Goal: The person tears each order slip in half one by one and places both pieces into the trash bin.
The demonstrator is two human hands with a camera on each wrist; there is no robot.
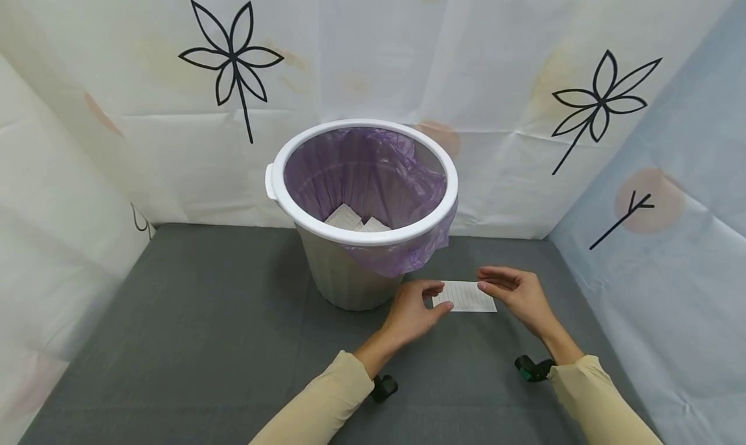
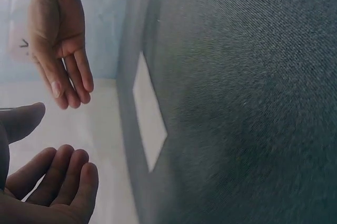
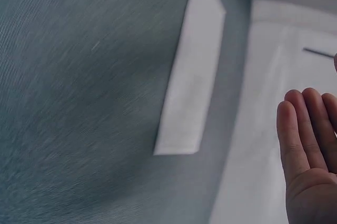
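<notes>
A white sheet of lined paper (image 1: 465,296) lies flat on the dark grey table, just right of the bin's base. My left hand (image 1: 410,312) hovers over the sheet's left end, thumb and fingers apart with nothing between them. Above its right end, my right hand (image 1: 517,297) is held the same way, palm turned inward. In the left wrist view both hands are raised off the paper (image 2: 148,113). The right wrist view has the fingers (image 3: 305,134) of my right hand extended and apart from the paper (image 3: 192,77).
A white bin (image 1: 350,276) with a purple liner (image 1: 396,166) stands behind my left hand, some white papers (image 1: 345,217) inside it. Fabric walls (image 1: 373,56) with flower drawings enclose the grey table (image 1: 204,341) at the back and sides.
</notes>
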